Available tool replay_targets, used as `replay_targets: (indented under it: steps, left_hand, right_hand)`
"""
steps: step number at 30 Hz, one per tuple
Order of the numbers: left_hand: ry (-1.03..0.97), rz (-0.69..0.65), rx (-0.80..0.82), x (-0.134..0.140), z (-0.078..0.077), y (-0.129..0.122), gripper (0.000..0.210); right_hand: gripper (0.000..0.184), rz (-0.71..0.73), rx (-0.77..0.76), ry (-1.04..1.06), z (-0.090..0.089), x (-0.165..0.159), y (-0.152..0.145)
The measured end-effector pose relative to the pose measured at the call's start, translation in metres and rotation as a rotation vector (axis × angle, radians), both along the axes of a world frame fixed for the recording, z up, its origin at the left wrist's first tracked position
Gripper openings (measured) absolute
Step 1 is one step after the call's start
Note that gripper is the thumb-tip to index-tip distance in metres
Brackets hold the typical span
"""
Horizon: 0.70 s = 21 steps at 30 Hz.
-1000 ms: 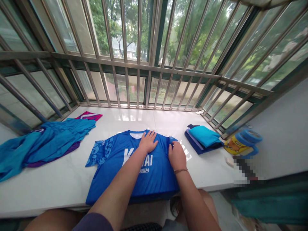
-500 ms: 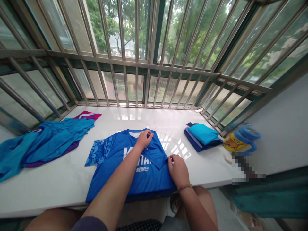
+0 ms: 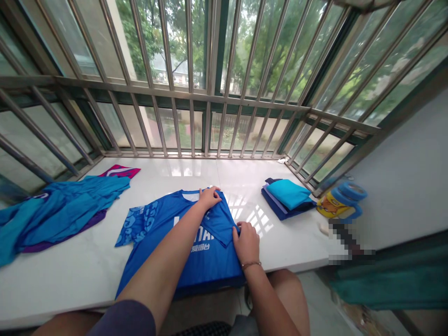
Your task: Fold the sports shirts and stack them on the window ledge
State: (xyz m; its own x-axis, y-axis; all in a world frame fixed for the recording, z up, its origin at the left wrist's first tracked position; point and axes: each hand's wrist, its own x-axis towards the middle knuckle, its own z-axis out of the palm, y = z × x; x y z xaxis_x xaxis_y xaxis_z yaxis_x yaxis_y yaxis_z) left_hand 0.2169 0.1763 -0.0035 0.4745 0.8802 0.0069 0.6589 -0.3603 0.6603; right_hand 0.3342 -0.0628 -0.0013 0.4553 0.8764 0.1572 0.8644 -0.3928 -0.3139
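A blue jersey T-shirt (image 3: 154, 261) with white lettering lies front up on the white ledge. Its right side is folded inward, so that sleeve covers part of the lettering, while the patterned left sleeve is spread out. My left hand (image 3: 210, 198) is closed at the top of the shirt beside the collar, thumb and fingers pinching the cloth. At the folded right edge, lower down, my right hand (image 3: 247, 240) has its fingers bent round the fabric. My left forearm crosses over the shirt and hides part of the print.
Crumpled teal clothes (image 3: 77, 200) with purple and pink pieces lie at the left of the ledge (image 3: 70, 275). Folded clothes (image 3: 289, 196) are stacked at the right, beside a blue and yellow jug (image 3: 339, 200). Metal window bars (image 3: 206, 98) stand behind.
The view has turned slightly right, so everything sits further left. My right hand has come a little inward against the shirt's edge; my left hand stays by the collar.
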Motion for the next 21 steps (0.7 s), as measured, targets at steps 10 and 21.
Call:
replay_targets:
  steps: [10,21]
  left_hand:
    - [0.021,0.003,0.036,0.028,0.002,0.000,0.037]
    - [0.078,-0.186,0.130,0.037,0.014,-0.002,0.042]
  right_hand:
    - [0.022,-0.027,0.032,-0.013,-0.005,0.001,0.001]
    - [0.018,-0.059,0.028,0.011,-0.007,0.003,0.002]
